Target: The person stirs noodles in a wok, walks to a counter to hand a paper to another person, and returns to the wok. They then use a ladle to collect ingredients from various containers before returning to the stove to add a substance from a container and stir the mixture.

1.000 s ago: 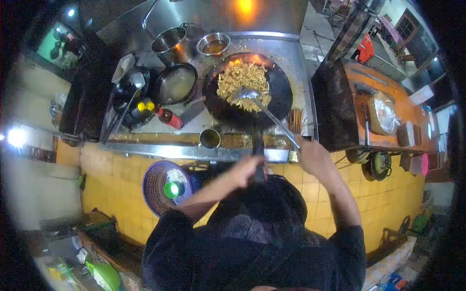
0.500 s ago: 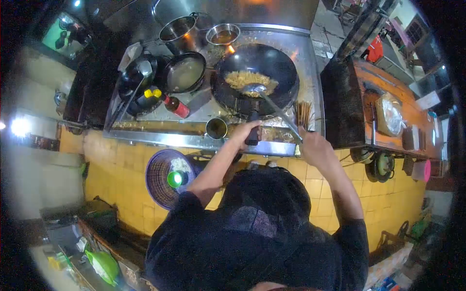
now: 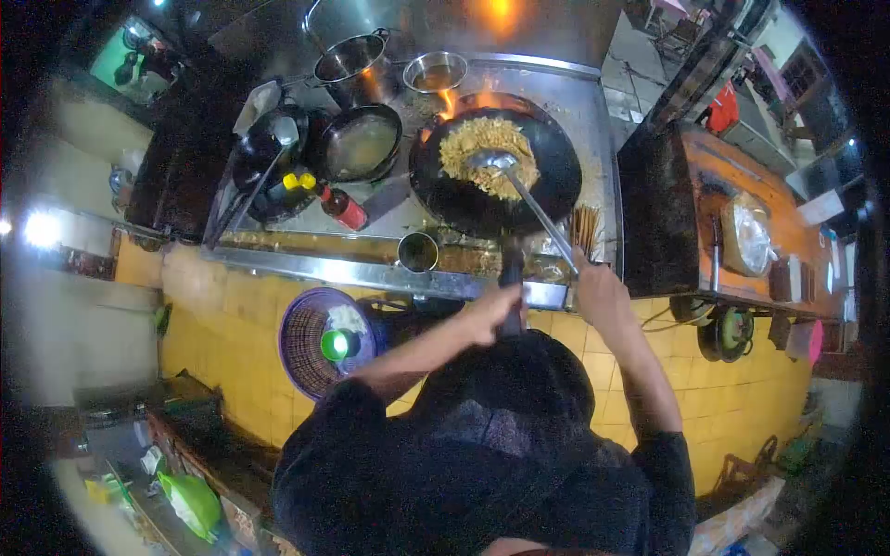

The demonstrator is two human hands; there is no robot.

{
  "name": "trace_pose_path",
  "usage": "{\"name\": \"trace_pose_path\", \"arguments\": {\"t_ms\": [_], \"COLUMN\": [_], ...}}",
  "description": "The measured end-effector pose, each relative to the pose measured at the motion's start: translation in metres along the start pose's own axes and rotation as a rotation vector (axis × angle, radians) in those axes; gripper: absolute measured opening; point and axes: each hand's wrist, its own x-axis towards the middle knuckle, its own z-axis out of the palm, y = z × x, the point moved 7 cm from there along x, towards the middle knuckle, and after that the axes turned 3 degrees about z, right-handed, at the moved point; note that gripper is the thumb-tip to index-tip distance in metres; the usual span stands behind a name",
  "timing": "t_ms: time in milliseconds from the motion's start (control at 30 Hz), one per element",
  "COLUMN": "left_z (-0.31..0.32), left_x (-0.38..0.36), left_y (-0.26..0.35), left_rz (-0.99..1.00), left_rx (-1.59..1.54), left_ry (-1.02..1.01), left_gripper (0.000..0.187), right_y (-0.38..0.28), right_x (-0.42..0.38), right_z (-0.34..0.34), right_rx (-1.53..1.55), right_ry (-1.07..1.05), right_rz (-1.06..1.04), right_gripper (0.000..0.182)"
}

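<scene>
My left hand (image 3: 493,313) is wrapped round the dark handle of a black wok (image 3: 558,185) on the stove. My right hand (image 3: 603,295) grips the end of a long metal ladle (image 3: 540,213), whose bowl rests in the fried food (image 3: 505,183), which looks like rice, inside the wok. Flames (image 3: 449,104) rise at the wok's far left edge. Just right of the wok handle stands a bundle of thin sticks (image 3: 585,226). A metal cup (image 3: 418,251) is to the left of the handle.
Left of the wok are a pan of cloudy liquid (image 3: 363,145), a tall pot (image 3: 350,63), a metal bowl (image 3: 436,71) and a red-labelled bottle (image 3: 344,208). A purple basket (image 3: 289,345) is below the stove's front edge. At right, a wooden table (image 3: 712,176) holds a wrapped bundle.
The wok has tilted and its handle has come toward me with my left hand. Its food has spread toward the far side, and flames have grown at the far edge.
</scene>
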Motion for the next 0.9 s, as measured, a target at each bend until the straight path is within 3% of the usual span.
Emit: {"name": "trace_pose_path", "arguments": {"t_ms": [33, 167, 200, 233, 400, 433, 500, 533, 567, 600, 700, 767, 833, 900], "left_z": [0.014, -0.01, -0.03, -0.045, 0.012, 0.013, 0.001, 0.001, -0.025, -0.035, -0.023, -0.004, -0.004, -0.037], "left_x": [-0.025, -0.007, 0.035, 0.056, -0.02, -0.022, -0.009, -0.003, 0.031, 0.046, 0.023, -0.021, -0.026, 0.028], "left_y": [0.004, 0.043, 0.048, 0.052, 0.01, -0.003, 0.019, 0.036, 0.046, 0.053, 0.031, 0.012, 0.006, 0.009], "left_rz": [0.032, -0.038, 0.071, 0.059, 0.033, -0.049, -0.004, -0.095, 0.007, 0.031, 0.071, -0.009, -0.08, 0.008], "left_rx": [0.148, 0.139, 0.115, 0.008, 0.065, -0.007, 0.151, 0.026, 0.135, 0.018, -0.045, 0.09, -0.105, -0.015], "left_ry": [-0.022, 0.029, -0.097, -0.04, -0.001, 0.0, 0.006, -0.057, 0.036, 0.032, -0.017, -0.069, -0.017, -0.033], "left_gripper": [0.022, 0.022, 0.022, 0.02, 0.011, 0.011, 0.013, 0.017, 0.018, 0.02, 0.024, 0.024, 0.02, 0.017], "right_y": [0.0, -0.004, -0.007, -0.008, -0.008, -0.007, -0.009, -0.008, -0.009, -0.01, 0.008, 0.023, 0.025, 0.028], "right_x": [-0.005, -0.013, -0.014, -0.012, 0.002, 0.0, -0.009, -0.01, -0.005, 0.0, 0.021, 0.016, -0.009, -0.018], "right_z": [-0.007, -0.016, -0.022, -0.029, -0.01, -0.018, -0.026, -0.021, -0.018, -0.015, 0.006, -0.015, -0.058, -0.057], "right_rx": [0.001, 0.123, 0.111, 0.098, 0.086, 0.092, 0.092, 0.092, 0.041, -0.009, -0.039, -0.075, 0.097, 0.261], "right_ry": [0.006, -0.096, -0.083, -0.051, 0.053, 0.054, 0.065, 0.049, 0.058, 0.076, 0.226, 0.228, 0.148, 0.2], "right_rz": [0.001, -0.063, -0.052, -0.043, -0.004, 0.001, -0.079, -0.08, -0.084, -0.087, -0.086, 0.003, 0.057, 0.033], "right_gripper": [0.038, 0.038, 0.039, 0.04, 0.034, 0.034, 0.034, 0.034, 0.033, 0.032, 0.032, 0.038, 0.049, 0.056]}}
